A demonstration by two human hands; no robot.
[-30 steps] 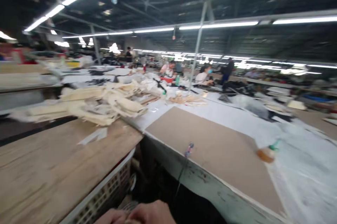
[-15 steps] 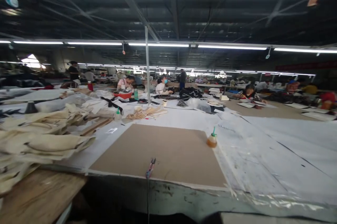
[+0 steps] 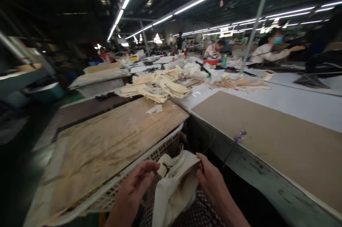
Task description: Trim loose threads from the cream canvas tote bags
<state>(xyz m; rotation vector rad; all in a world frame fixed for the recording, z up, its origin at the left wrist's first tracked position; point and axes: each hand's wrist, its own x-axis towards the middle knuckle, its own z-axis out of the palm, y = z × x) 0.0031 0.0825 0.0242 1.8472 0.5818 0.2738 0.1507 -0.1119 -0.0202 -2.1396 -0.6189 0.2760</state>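
Cream fabric piece (image 3: 178,180): was between both hands.
Right hand (image 3: 211,176): fingers gripped the piece's edge.
Left hand (image 3: 135,185): fingers stood parted; contact unclear.
Handling: seemingly one-handed; a firmer hold called for closing left fingers.

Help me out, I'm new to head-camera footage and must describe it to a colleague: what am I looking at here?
There is no machine here, just a person's two bare hands, seen from a camera worn on their head and looking forward and down. The right hand grips the edge of a folded cream cloth. The left hand is open beside it; whether its fingertips touch the cloth is hard to tell. Ahead is a wooden board, with a cloth pile near its far end and a plastic basket along its near edge. On the right, a brown sheet lies on a table, with a small, blurred tool near its edge.
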